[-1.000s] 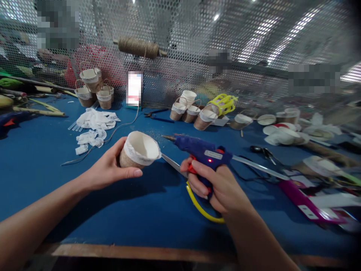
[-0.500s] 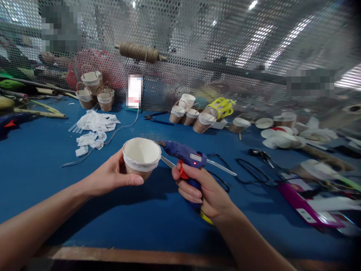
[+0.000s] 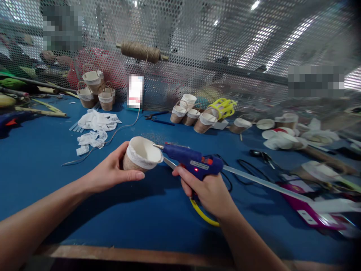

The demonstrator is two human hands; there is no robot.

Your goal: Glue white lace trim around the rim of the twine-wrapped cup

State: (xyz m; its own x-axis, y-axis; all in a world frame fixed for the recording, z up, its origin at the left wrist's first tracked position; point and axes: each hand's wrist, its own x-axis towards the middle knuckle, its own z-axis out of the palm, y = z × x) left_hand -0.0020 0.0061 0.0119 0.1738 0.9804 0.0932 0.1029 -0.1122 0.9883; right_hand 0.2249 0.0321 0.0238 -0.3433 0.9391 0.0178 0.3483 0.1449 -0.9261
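My left hand (image 3: 113, 165) is closed around the side of a paper cup (image 3: 142, 152), its thumb in front. Brown twine-like material covers the cup's body, and white trim runs round the rim. The cup is tilted, and its pale inside faces up. In my right hand (image 3: 210, 190) is a blue glue gun (image 3: 194, 160) with a lit red light and a long clear glue stick (image 3: 259, 180) out of its back. The metal nozzle (image 3: 158, 146) is at the cup's right rim; whether it touches, I cannot tell. A pointed blade (image 3: 170, 163) shows beneath the gun.
Wrapped cups with handles stand back left (image 3: 93, 81) and at back centre (image 3: 205, 122). White trim (image 3: 98, 120) lies left, near a grey cable. Pliers (image 3: 159, 118) and a lit phone (image 3: 135, 91) are behind. A purple power strip (image 3: 307, 210) lies right. A twine roll (image 3: 141, 52) hangs on the mesh.
The glue gun has turned so more of its side and glue stick show, and its nozzle has moved over the cup's rim. The cup has tilted toward the right in my left hand.
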